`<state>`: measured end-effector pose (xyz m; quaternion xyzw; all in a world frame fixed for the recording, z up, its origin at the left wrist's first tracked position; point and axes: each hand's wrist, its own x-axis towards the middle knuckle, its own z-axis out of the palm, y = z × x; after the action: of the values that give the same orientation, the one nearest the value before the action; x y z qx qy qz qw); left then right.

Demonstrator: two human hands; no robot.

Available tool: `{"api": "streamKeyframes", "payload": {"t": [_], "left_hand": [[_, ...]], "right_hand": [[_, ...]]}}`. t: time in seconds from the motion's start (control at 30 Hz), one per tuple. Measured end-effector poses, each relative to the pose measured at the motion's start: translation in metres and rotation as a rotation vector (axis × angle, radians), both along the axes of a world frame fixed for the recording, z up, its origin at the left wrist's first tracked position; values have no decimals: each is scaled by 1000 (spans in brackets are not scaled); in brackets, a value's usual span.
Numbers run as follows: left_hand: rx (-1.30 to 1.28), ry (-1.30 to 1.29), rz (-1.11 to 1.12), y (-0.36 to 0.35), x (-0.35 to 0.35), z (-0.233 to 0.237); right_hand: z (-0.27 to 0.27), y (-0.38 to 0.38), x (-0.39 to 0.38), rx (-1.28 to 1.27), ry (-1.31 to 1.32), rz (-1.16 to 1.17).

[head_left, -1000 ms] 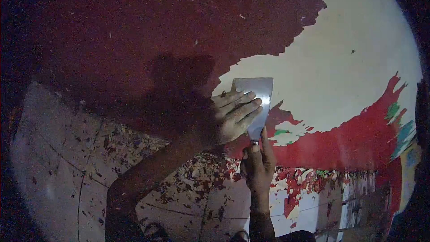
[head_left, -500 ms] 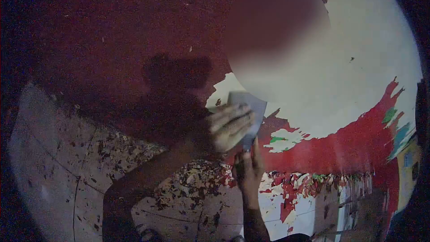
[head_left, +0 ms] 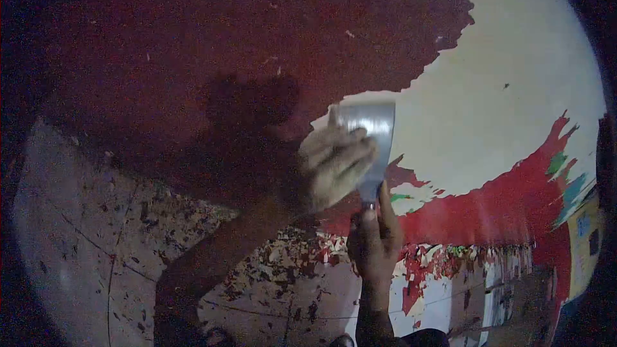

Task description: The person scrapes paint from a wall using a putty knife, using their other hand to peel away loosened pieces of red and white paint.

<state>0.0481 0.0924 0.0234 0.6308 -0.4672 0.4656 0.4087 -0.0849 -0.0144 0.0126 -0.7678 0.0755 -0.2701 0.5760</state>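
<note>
A wide metal scraper (head_left: 376,119) lies with its blade against the wall, at the ragged edge between dark red paint (head_left: 385,45) and the pale bared surface (head_left: 495,109). My right hand (head_left: 376,238) is closed round its handle from below, thumb pointing up toward the blade. My left hand (head_left: 337,160), slightly blurred, is closed on the blade's left side, fingers pressed together across its face. Both hands are thus on the same tool. Most of the handle is hidden within the right hand.
Paint flakes (head_left: 276,263) litter the tiled floor (head_left: 244,321) along the foot of the wall. A bright red painted band (head_left: 463,218) with torn edges runs below the pale patch. Green and blue paint remnants (head_left: 572,183) show at the right. My shadow (head_left: 250,106) falls on the dark red paint.
The scraper and both hands have moved up and slightly right along the wall. The blade has turned more upright. The pale area reaches further up beside the blade.
</note>
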Motion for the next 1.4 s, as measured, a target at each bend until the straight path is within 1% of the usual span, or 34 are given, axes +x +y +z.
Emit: {"api": "streamKeyframes", "payload": {"t": [0.03,0.07,0.1,0.13,0.2,0.23,0.3,0.33,0.37,0.43,0.47,0.57,0.6,0.63,0.73,0.8,0.83,0.9,1.0,1.03,1.07,1.13,1.17,1.23,1.27,1.3,1.37,1.4], "left_hand": [[-19,-22,-13,-8,0,-15],[-40,-44,-19,-10,0,-13],[-97,-8,-47,-12,2,-13],[-61,-23,-19,-11,6,-17],[22,-42,23,2,4,1],[-11,-74,70,-1,2,0],[-109,-30,23,-18,2,-16],[-114,-58,0,-19,8,-23],[-118,-86,-23,-16,10,-19],[-44,-65,42,-1,9,3],[-4,-54,70,2,8,6],[-75,-54,-2,-13,5,-14],[-106,-60,-23,-15,5,-16],[-44,-163,-48,-8,15,-19],[26,-63,27,8,12,9],[24,-41,66,3,7,-4],[14,-27,100,2,-3,-11],[55,-106,-25,5,7,-7],[75,-123,87,15,21,15],[36,-106,91,16,20,24],[62,-96,66,16,18,20],[99,-85,24,11,15,-5],[-155,-146,-19,-4,10,-2],[-32,-189,54,4,18,-9],[38,-201,85,12,17,2],[69,-135,14,16,18,16],[65,-102,12,13,15,7],[57,-91,10,10,13,2]], "right_hand": [[-4,-3,-1,-24,-11,-8],[-3,-2,-2,-47,-23,-16],[-3,-1,0,-22,-41,-9],[-3,0,0,8,-46,-8],[4,1,-1,-78,-1,-21],[6,0,-1,-122,8,-29],[-6,-8,-8,-85,16,-18],[-9,-10,-8,-72,17,-5],[-4,-8,-2,-84,-7,-7],[6,-1,10,-97,-34,-21],[1,-4,8,-92,-22,-8],[-9,-7,-2,-24,-47,47],[-8,-8,3,-75,-60,31],[-10,-10,9,-122,-69,15],[-7,-6,14,-128,-66,-5],[-9,-4,10,-89,-46,1],[-17,-5,2,-64,-27,1],[-15,-2,6,-56,-15,-1],[2,7,19,-57,-47,11],[6,11,21,-42,-55,21],[9,14,23,-27,-64,31],[-8,9,14,-28,-63,34],[-13,8,12,-31,-70,37],[-18,4,13,-57,-71,28],[-10,7,13,-37,-48,17],[-2,11,13,-17,-24,7],[7,14,10,38,41,0],[2,10,9,-13,21,-3]]}}
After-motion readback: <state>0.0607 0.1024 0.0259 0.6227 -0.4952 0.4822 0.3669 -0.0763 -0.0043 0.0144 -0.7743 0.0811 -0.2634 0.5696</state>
